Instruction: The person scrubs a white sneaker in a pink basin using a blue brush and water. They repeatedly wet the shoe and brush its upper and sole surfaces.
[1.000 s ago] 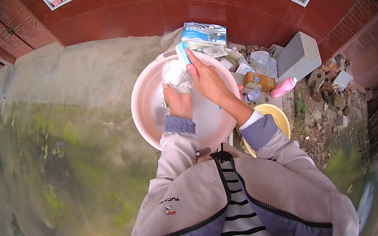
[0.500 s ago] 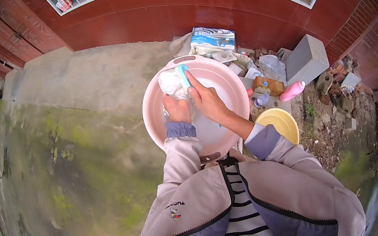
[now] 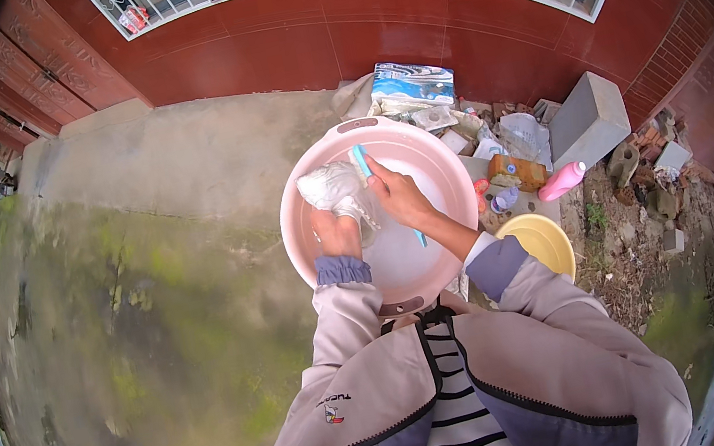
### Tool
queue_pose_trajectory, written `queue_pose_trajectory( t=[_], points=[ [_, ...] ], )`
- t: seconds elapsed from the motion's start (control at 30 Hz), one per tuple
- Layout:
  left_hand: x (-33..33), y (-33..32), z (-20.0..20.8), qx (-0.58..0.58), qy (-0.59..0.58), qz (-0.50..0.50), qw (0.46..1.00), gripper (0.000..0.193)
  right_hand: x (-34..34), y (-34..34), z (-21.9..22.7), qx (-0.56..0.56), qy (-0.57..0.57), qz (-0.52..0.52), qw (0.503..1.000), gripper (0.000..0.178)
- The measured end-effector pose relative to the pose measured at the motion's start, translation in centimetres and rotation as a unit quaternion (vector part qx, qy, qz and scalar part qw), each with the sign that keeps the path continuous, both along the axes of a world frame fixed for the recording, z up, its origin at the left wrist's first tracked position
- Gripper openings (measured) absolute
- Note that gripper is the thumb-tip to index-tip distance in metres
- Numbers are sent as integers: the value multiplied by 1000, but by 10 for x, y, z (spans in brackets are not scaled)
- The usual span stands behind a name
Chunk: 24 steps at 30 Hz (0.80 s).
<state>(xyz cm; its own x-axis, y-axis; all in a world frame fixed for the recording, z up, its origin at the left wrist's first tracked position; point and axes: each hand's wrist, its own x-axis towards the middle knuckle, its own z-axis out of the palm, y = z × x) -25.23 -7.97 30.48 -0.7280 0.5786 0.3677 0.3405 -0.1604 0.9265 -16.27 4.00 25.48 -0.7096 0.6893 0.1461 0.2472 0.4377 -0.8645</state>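
Note:
My left hand grips a wet, white, rounded cloth item over the left part of a pink basin. Folds and loose ends hang from it near my fingers; its exact kind is unclear. My right hand is closed round a light blue scrub brush, whose handle end sticks out below the palm. The brush's pale bristles face left, close to the white item's right side, with a small gap. Cloudy water lies in the basin beneath both hands.
Right of the basin stand a yellow tub, a pink bottle and a brown block. Behind are a blue-and-white box and a grey block. A red wall with a barred window closes the far side.
The brush has come away from the white item, slightly right and down. My left hand has turned the white item, so its rounded end now points left. The whole view has shifted a little.

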Motion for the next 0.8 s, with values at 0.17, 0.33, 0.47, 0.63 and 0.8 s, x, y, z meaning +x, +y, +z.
queue_pose_trajectory(
  t=[0.17,0.33,0.47,0.63,0.8],
  points=[
    [1,-3,-8,-36,-59,-33,997,48,1,-24,84,-61,-89,44,993,50],
    [-15,23,-52,194,-262,-75,943,44,1,-13,19,31,28,26,999,49],
    [6,4,-11,-28,-16,-1,999,40,5,-19,61,4,-38,43,998,49],
    [-23,33,-72,131,-148,-30,980,38,14,-23,49,48,-11,35,998,51],
    [-23,59,-86,279,-327,-69,900,39,-11,-19,67,93,20,9,995,52]
  ],
)
